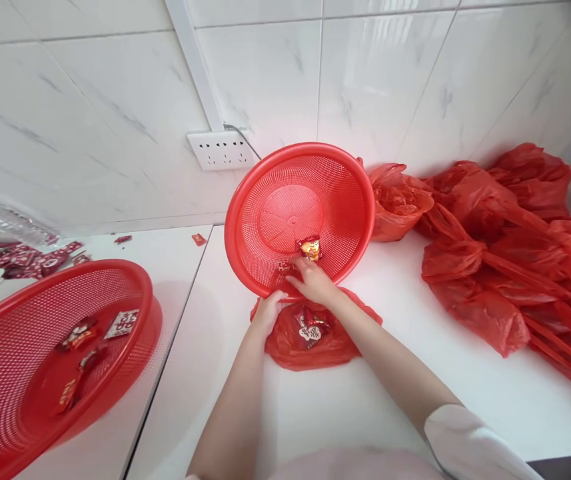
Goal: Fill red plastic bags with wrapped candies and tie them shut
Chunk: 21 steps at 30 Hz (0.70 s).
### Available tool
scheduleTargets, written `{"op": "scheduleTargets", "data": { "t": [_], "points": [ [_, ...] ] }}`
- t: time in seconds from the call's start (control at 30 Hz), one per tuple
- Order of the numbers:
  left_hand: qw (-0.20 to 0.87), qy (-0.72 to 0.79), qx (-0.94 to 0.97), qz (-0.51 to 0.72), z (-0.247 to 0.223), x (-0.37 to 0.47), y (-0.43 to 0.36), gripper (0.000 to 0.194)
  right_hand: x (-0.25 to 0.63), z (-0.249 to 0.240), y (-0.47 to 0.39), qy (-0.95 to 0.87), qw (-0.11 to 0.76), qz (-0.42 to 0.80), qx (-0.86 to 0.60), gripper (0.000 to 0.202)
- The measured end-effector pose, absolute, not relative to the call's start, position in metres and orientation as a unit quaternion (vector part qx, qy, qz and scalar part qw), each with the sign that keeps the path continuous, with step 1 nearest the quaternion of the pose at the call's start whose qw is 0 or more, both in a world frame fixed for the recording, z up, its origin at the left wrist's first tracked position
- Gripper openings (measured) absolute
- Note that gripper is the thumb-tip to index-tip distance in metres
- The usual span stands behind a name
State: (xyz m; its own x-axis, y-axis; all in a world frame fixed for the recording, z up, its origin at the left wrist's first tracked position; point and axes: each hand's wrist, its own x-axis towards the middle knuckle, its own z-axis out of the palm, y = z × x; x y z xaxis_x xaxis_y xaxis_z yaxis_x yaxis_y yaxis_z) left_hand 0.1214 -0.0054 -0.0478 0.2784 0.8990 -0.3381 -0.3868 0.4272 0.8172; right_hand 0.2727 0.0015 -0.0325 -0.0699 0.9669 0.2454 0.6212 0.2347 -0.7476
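- Head view: centre frame, the basket (290, 210) tilts, mouth facing us!
- Left hand (268, 313) grips its lower rim.
- Right hand (312, 283) is inside, fingers parted, near the gold candy (311, 249).
- Lower centre, candies (310, 332) sit in the bag (288, 357).

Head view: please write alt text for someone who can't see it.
A person's right hand reaches into a tilted red mesh basket holding wrapped candies, the left hand at its lower rim, beside an open red plastic bag also containing candies. On the white tabletop, another mesh basket stands at left and red plastic bags lie piled at right.
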Motion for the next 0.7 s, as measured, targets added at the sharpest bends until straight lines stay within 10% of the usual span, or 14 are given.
{"op": "scheduleTargets", "data": {
  "t": [0.7],
  "points": [
    [0.747, 0.407, 0.325, 0.413, -0.039, 0.121, -0.008, 0.025, 0.292, -0.052, 0.015, -0.492, 0.55, 0.514, -0.437, 0.042]
  ]
}}
